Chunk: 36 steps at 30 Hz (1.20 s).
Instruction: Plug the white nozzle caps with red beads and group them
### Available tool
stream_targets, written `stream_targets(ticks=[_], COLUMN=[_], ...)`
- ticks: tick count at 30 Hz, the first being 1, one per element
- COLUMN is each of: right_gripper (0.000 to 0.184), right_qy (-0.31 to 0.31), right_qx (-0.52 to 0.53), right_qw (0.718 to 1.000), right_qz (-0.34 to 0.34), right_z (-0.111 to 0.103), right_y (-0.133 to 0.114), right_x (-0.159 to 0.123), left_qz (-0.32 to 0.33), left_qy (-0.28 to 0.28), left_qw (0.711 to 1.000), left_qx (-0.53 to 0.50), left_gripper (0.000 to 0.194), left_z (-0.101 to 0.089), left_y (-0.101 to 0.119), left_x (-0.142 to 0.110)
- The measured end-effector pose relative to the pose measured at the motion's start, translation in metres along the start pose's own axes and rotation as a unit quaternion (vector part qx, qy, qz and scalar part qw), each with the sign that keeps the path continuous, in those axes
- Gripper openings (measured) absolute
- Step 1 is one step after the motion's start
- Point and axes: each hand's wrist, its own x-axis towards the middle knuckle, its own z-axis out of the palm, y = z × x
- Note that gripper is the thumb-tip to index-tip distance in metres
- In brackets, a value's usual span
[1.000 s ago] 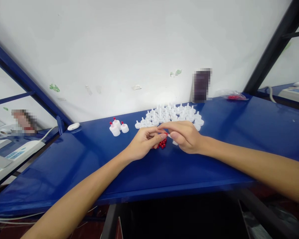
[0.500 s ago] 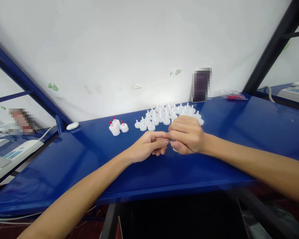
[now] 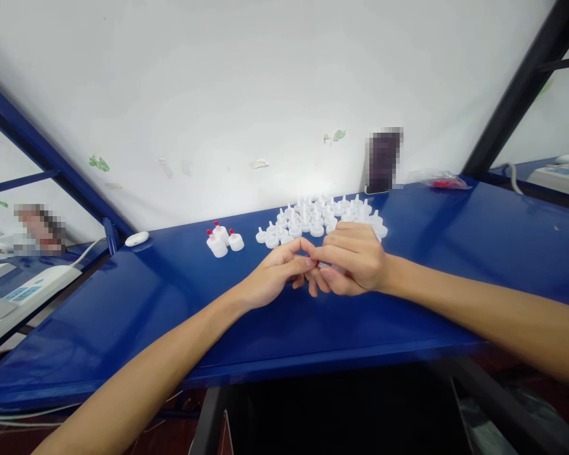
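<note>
My left hand (image 3: 284,268) is closed in a pinch, with a bit of a small red tip cap (image 3: 317,263) showing at its fingertips. Against it, my right hand (image 3: 355,259) has its fingers curled round a white nozzle cap (image 3: 323,266), nearly all hidden. The fingers of both hands meet above the blue table (image 3: 275,335). Just behind them several white nozzle caps (image 3: 305,222) stand upright in a cluster, bare of red tips. To the left, 3 white nozzle caps with red tips (image 3: 218,243) stand together.
A phone-like dark object (image 3: 383,161), blurred out, leans on the wall. Right of it lies a clear plastic bag with red pieces (image 3: 444,183). A white rounded case (image 3: 137,239) sits at the back left. Blue and black frame posts rise at both sides.
My left fingers have shifted and bent at the tips, and a spot of red now shows between the hands. My right hand has moved slightly left.
</note>
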Motion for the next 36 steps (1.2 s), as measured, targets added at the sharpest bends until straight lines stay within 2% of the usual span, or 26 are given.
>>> stream_targets(ticks=[6, 12, 15, 20, 23, 26, 30, 36], right_gripper=[0.023, 0.014, 0.006, 0.016, 0.015, 0.013, 0.020, 0.024], right_qy=[-0.006, -0.034, -0.013, 0.021, 0.002, -0.012, -0.006, -0.012], right_qx=[0.024, 0.017, 0.078, 0.135, 0.139, 0.121, 0.102, 0.091], right_qw=[0.999, 0.995, 0.989, 0.980, 0.980, 0.987, 0.993, 0.992], right_qz=[0.023, 0.088, 0.124, 0.145, 0.140, 0.102, 0.057, 0.083], right_z=[0.002, 0.011, 0.011, 0.007, 0.005, 0.004, 0.007, 0.007], right_y=[-0.003, -0.005, -0.006, -0.011, -0.013, -0.012, -0.010, -0.010], right_x=[-0.003, -0.006, -0.005, -0.001, -0.001, -0.003, -0.005, -0.003], left_qz=[-0.002, 0.011, 0.012, 0.004, -0.004, -0.023, -0.027, -0.043], left_qy=[-0.023, 0.044, 0.060, 0.058, 0.051, 0.049, 0.061, 0.065], left_qw=[1.000, 0.999, 0.998, 0.998, 0.999, 0.998, 0.997, 0.997], left_qx=[-0.013, -0.008, 0.000, 0.015, 0.012, -0.006, -0.027, 0.005], left_gripper=[0.022, 0.034, 0.034, 0.029, 0.030, 0.033, 0.031, 0.036], left_z=[-0.002, -0.007, -0.009, -0.009, -0.008, -0.009, -0.011, -0.010], left_y=[-0.003, -0.007, -0.009, -0.007, -0.005, -0.006, -0.009, -0.008], left_x=[0.000, 0.001, 0.002, 0.002, 0.001, 0.001, 0.001, 0.002])
